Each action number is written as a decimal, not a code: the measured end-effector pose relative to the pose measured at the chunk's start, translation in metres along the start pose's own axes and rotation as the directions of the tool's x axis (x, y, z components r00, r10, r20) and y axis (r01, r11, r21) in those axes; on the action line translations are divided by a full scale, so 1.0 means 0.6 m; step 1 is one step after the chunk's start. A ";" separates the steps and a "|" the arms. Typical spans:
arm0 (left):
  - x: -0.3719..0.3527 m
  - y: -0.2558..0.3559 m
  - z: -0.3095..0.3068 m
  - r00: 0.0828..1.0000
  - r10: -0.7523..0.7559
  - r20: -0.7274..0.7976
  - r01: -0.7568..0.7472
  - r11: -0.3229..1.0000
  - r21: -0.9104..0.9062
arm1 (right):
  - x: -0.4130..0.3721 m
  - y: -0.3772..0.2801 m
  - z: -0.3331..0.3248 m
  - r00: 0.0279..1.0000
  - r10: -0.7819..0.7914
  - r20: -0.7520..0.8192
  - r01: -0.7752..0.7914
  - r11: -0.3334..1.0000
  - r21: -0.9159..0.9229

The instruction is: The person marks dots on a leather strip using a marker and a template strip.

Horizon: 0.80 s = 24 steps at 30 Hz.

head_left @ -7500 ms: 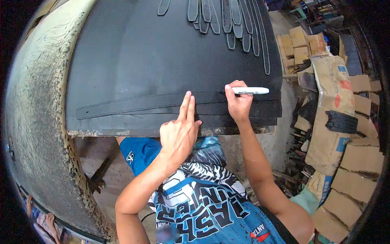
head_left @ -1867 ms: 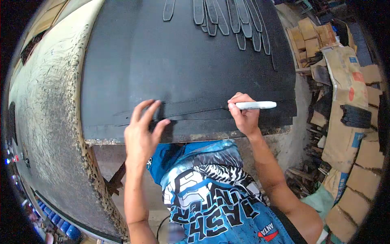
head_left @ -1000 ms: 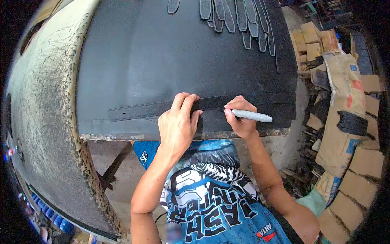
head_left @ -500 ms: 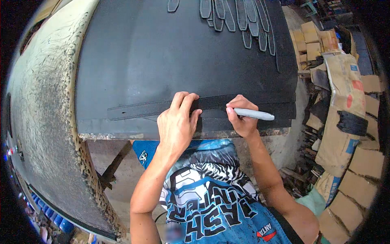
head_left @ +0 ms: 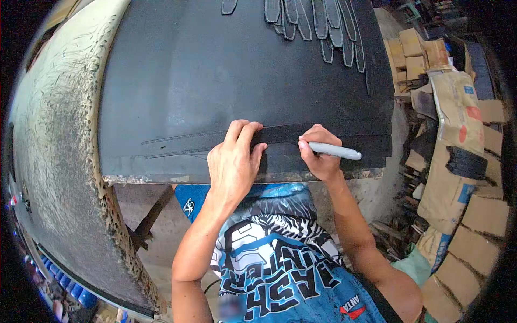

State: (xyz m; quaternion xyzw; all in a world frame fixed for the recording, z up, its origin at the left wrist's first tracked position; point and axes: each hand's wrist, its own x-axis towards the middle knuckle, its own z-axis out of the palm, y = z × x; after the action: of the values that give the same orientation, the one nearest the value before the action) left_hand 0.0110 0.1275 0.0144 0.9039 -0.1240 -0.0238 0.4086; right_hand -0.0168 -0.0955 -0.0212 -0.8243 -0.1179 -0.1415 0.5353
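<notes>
A long black strap (head_left: 180,144) with stitched edges and a small hole near its left end lies along the front of the black-covered table. On it rests my left hand (head_left: 234,156), pressing down with bent fingertips while the thumb stands apart from them. My right hand (head_left: 321,153) is closed round a grey marker pen (head_left: 344,152), its tip end pointing left at the strap and hidden by the fingers. Several more black straps (head_left: 320,24) with pale stitching lie at the table's far side.
Left of the table stands a large worn, pale padded surface (head_left: 64,129) with a ragged edge. On the right, cardboard boxes (head_left: 412,46) and flattened cardboard (head_left: 458,118) cover the floor. The table's front edge (head_left: 247,177) runs just before my body.
Both hands stay at the strap, almost unmoved. The marker pen has shifted very slightly left, and the whole view has moved a little.
</notes>
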 end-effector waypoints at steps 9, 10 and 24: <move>0.000 0.000 0.000 1.000 0.002 0.001 -0.002 1.000 0.007 | -0.004 0.004 -0.006 0.997 0.033 -0.072 -0.027 0.996 0.082; 0.000 0.000 0.000 1.000 -0.003 0.001 0.003 1.000 0.005 | -0.004 0.004 -0.005 0.997 0.042 -0.066 -0.037 0.996 0.086; -0.001 -0.002 0.000 1.000 -0.008 0.012 0.008 1.000 0.004 | -0.008 0.013 -0.001 0.986 0.005 -0.168 0.013 0.994 0.109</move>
State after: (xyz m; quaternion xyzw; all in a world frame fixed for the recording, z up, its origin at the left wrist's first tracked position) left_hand 0.0108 0.1281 0.0134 0.9050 -0.1229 -0.0308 0.4061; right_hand -0.0189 -0.0994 -0.0293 -0.7785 -0.0817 -0.2049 0.5876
